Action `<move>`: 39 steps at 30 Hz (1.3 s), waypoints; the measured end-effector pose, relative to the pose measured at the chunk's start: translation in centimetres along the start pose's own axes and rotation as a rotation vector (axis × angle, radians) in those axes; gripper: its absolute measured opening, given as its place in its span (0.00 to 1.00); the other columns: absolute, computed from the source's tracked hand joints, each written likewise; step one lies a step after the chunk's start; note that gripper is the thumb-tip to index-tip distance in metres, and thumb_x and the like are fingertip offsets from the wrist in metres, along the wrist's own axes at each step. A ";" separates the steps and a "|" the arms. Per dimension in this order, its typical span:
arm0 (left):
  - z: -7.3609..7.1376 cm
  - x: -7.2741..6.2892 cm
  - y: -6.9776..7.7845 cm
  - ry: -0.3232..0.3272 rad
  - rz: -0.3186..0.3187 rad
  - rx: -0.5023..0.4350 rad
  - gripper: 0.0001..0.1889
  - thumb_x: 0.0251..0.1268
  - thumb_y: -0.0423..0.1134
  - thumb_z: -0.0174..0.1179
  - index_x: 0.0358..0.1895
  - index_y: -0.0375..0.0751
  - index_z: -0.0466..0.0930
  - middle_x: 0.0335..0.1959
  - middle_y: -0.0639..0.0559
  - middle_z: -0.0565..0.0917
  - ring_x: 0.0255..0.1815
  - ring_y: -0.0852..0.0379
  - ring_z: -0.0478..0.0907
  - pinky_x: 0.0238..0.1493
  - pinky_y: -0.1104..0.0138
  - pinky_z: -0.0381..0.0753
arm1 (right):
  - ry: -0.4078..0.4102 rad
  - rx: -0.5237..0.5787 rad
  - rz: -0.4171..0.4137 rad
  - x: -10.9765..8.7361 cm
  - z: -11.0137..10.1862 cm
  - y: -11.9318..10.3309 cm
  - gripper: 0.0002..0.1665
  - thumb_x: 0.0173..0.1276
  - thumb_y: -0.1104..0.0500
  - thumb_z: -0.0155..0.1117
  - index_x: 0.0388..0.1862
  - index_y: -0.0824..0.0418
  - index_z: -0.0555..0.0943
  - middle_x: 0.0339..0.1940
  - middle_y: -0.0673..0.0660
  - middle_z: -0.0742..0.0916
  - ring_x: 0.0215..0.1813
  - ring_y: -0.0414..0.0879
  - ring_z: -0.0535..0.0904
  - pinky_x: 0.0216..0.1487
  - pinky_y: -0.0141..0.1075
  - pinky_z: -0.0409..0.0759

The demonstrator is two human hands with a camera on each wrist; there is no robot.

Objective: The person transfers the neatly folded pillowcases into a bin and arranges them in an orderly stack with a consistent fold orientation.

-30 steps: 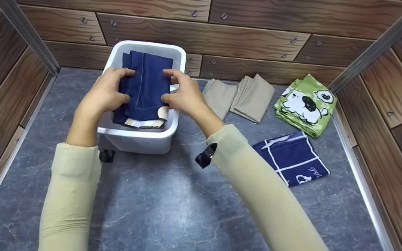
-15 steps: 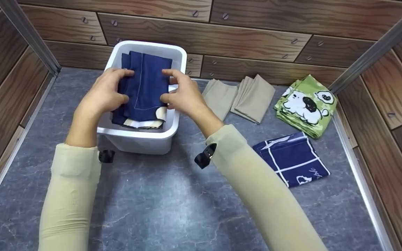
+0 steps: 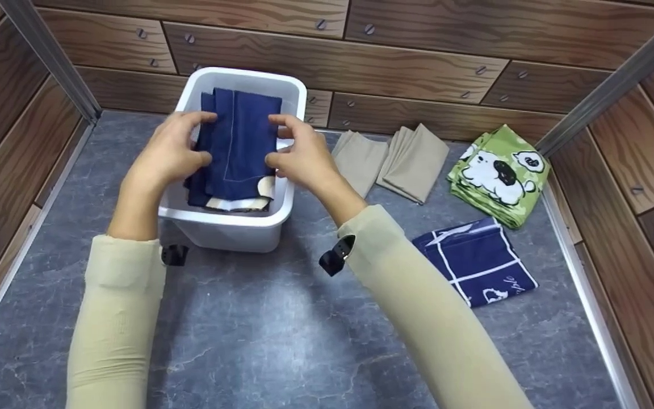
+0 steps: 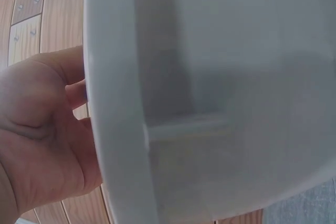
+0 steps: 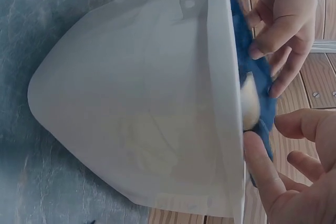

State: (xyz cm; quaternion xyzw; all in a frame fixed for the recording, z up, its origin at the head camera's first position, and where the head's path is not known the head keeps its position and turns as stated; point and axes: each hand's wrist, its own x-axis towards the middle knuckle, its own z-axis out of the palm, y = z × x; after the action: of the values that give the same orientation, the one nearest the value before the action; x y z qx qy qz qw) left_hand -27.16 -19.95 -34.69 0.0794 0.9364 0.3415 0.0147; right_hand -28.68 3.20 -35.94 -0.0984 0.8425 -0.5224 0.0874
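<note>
Navy-blue folded cloth with a pale stitched line [image 3: 250,136] lies at the mouth of a white, straight-sided plastic bin [image 3: 227,234], long side running away from the person; its layers are slightly offset, with cream and white patches at the near end. Right wrist view: part of the cloth stands above the bin's rim. Left hand [image 3: 169,145] at the cloth's left side, thumb and fingers well spread, tips touching the fabric, no firm grip seen; left wrist view has the hand beyond the rim, its contact hidden. Right hand [image 3: 302,150] mirrors it on the opposite side: thumb and forefinger apart, tips at the cloth's right edge, no clear hold. Both forearms in pale yellow-green sleeves [image 3: 114,318], a black device [image 3: 335,257] at each wrist. Bin stands on a grey marbled floor [image 3: 270,341] near a back wall printed as brown wooden planks [image 3: 281,57]. Right of the bin, two folded beige cloths side by side: the nearer one [image 3: 360,159] partly behind the right forearm, the farther one [image 3: 415,165] fanned at its top. Farther right, a green folded cloth with a white-and-black animal print [image 3: 497,176]; below it, a navy cloth with white grid lines [image 3: 477,261], partly covered by the right sleeve.
</note>
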 end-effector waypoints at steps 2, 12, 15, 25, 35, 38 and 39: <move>-0.1 -0.2 -0.1 0.028 -0.011 -0.011 0.37 0.54 0.26 0.60 0.72 0.41 0.68 0.71 0.33 0.65 0.59 0.33 0.74 0.59 0.44 0.72 | 0.010 -0.008 -0.001 -0.1 -0.2 0.1 0.39 0.60 0.69 0.66 0.71 0.52 0.72 0.67 0.59 0.79 0.49 0.45 0.84 0.36 0.34 0.87; -0.4 -0.8 -0.2 0.078 -0.044 -0.033 0.36 0.56 0.27 0.57 0.73 0.44 0.68 0.72 0.36 0.63 0.60 0.33 0.75 0.52 0.45 0.77 | 0.027 0.015 -0.002 -0.5 -1.1 0.5 0.37 0.60 0.68 0.66 0.70 0.50 0.73 0.66 0.55 0.79 0.50 0.43 0.83 0.38 0.34 0.87; -0.3 -0.8 -0.2 0.076 -0.045 -0.032 0.36 0.56 0.27 0.57 0.73 0.44 0.68 0.72 0.36 0.64 0.60 0.33 0.74 0.52 0.44 0.77 | 0.035 0.045 0.001 -0.6 -1.5 0.8 0.38 0.59 0.69 0.66 0.69 0.51 0.74 0.65 0.56 0.79 0.50 0.43 0.83 0.37 0.36 0.87; 1.1 -1.4 1.0 0.098 0.053 -0.065 0.32 0.59 0.31 0.61 0.70 0.41 0.70 0.68 0.35 0.69 0.58 0.34 0.77 0.56 0.44 0.77 | 0.082 0.117 -0.018 -1.8 -3.7 2.5 0.37 0.58 0.70 0.66 0.69 0.54 0.74 0.63 0.60 0.81 0.51 0.48 0.85 0.40 0.40 0.88; 5.5 -1.8 3.9 0.194 0.324 -0.071 0.27 0.61 0.33 0.64 0.65 0.40 0.75 0.58 0.40 0.79 0.50 0.44 0.79 0.53 0.53 0.78 | 0.152 0.113 -0.055 -4.6 -7.4 6.1 0.36 0.60 0.68 0.67 0.69 0.53 0.74 0.62 0.58 0.81 0.53 0.52 0.84 0.43 0.41 0.88; 6.8 -2.6 4.8 0.247 0.433 -0.052 0.25 0.61 0.33 0.65 0.64 0.42 0.77 0.56 0.44 0.81 0.51 0.48 0.78 0.53 0.55 0.78 | 0.176 0.098 -0.086 -6.0 -8.6 7.7 0.35 0.60 0.68 0.67 0.68 0.54 0.75 0.62 0.59 0.82 0.54 0.55 0.84 0.43 0.41 0.88; 7.2 -3.0 5.2 0.270 0.470 -0.045 0.25 0.61 0.33 0.65 0.63 0.42 0.78 0.55 0.45 0.81 0.52 0.48 0.78 0.54 0.55 0.78 | 0.184 0.090 -0.101 -6.6 -9.0 8.3 0.35 0.60 0.68 0.67 0.69 0.55 0.75 0.62 0.60 0.82 0.54 0.57 0.84 0.44 0.41 0.88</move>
State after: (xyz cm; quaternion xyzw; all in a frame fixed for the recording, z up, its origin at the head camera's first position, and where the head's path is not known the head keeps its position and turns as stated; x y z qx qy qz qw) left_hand -22.93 -11.91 -37.01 0.2483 0.8780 0.3636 -0.1881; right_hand -25.20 16.24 -39.15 -0.0881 0.8165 -0.5705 -0.0125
